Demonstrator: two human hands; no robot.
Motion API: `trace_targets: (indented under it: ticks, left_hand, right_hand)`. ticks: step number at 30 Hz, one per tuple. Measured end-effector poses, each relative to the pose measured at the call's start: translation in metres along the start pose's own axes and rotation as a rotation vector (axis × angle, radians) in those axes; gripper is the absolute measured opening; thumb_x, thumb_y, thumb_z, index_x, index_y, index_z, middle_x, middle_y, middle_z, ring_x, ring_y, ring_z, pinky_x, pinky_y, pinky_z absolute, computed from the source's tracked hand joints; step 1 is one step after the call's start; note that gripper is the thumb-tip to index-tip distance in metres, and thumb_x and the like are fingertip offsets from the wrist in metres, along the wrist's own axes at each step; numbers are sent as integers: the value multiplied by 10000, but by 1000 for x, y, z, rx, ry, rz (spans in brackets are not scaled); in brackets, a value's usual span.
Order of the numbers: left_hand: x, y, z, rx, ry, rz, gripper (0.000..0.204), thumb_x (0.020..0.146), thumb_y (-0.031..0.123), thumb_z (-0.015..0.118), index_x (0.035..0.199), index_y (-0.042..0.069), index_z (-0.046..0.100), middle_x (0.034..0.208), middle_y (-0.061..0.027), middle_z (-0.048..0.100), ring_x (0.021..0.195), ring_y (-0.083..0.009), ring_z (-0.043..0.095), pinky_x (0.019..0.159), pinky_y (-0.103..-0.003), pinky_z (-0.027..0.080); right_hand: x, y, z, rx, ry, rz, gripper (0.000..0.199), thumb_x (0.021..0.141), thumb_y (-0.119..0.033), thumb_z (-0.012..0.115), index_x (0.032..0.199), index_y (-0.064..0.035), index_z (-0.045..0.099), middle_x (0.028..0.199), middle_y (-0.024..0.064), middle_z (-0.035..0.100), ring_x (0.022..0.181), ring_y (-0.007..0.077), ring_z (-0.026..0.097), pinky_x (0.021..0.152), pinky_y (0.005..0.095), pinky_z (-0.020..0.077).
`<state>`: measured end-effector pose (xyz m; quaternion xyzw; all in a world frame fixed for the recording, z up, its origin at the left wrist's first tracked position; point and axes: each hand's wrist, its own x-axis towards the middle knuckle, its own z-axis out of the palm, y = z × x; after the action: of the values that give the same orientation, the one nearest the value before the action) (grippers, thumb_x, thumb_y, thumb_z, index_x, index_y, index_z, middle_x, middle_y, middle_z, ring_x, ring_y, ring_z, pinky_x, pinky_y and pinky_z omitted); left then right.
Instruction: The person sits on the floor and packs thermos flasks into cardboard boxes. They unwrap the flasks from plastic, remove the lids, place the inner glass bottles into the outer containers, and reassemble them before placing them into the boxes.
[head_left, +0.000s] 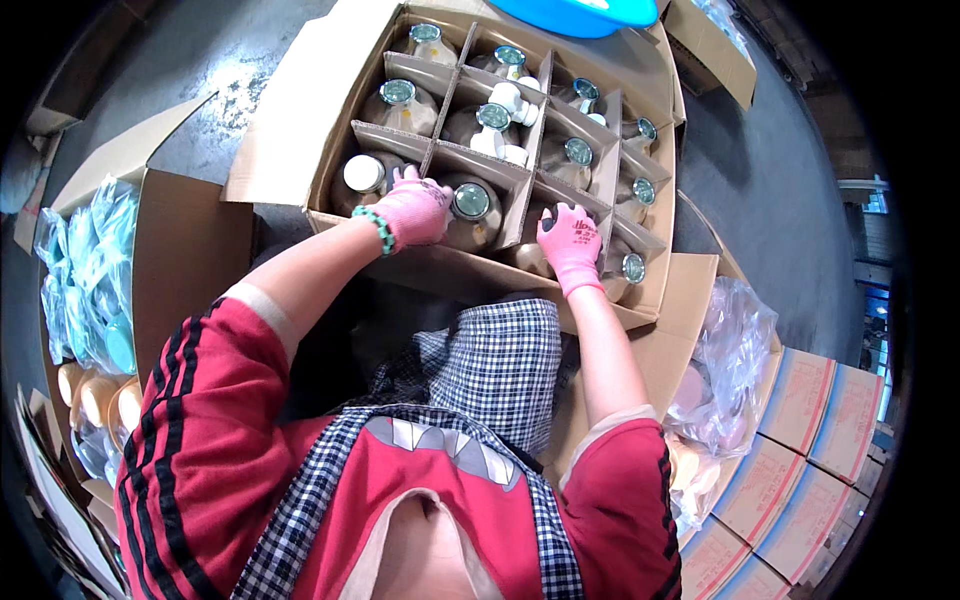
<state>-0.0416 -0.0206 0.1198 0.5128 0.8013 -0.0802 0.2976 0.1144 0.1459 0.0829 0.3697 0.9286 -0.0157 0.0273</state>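
Note:
A large cardboard box (335, 150) holds several clear glass bottles in divided compartments, seen from above with round open mouths. My left hand (418, 208), in a pink glove with a dark patch on a fingertip, bends over the cardboard divider. It lies between a bottle with a white cap (363, 174) and an uncapped glass bottle (470, 203); what its fingers grip is hidden. My right hand (572, 240), gloved likewise, closes over the neck of a glass bottle (533, 260) in the near row. Loose white caps (507, 97) lie among the bottles in a middle compartment.
A blue basin (580, 18) stands beyond the box. At left, an open carton (195, 230) holds bagged light-blue items (100, 270). Clear bags of pinkish items (730, 360) lie at right, beside stacked cartons (800, 440). Raised box flaps (280, 110) stick outward.

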Motion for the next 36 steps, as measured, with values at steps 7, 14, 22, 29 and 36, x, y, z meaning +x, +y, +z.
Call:
trace_targets:
  ticks: [7,14,22,29,36]
  left_hand:
    - [12,-14,-9,-329,648,133,579,697,284,633,1181,54,413,992,-170,559,959,-314,517,859,-378,387]
    - [27,19,-9,-642,704,331,543,598,218,713,1034,37,446,983,-188,470,901,-368,493,782,-394,429]
    - [35,11,-8,-460,496,445,644,626,160,690,1155,5,357,1038,-220,420,966,-379,480,818,-410,415]
    - [33,18,12,-194,431,426,489,622,184,649,1019,18,416,1037,-224,429,917,-373,512,761,-430,455]
    - [34,25,-10,13,218,303,622,613,364,711,1070,45,435,981,-221,503,847,-342,560,718,-396,469]
  right_hand:
    - [37,-26,-29,445,398,-231,330,759,-305,558,1004,-84,551,1006,146,528,961,327,485,839,403,387]
    - [136,-58,-12,-54,-575,-181,437,704,-392,545,988,-67,616,1068,142,572,1018,281,535,895,390,360]
    - [120,-52,-16,180,-356,-216,469,668,-310,624,1037,-31,546,1031,219,546,965,338,532,836,397,420]
    - [30,18,-48,645,387,-113,462,635,-214,720,1008,-52,501,998,170,462,893,328,496,804,387,417]
    - [-30,144,-30,130,193,219,551,634,-332,718,994,-1,464,974,195,501,883,347,526,735,391,458]
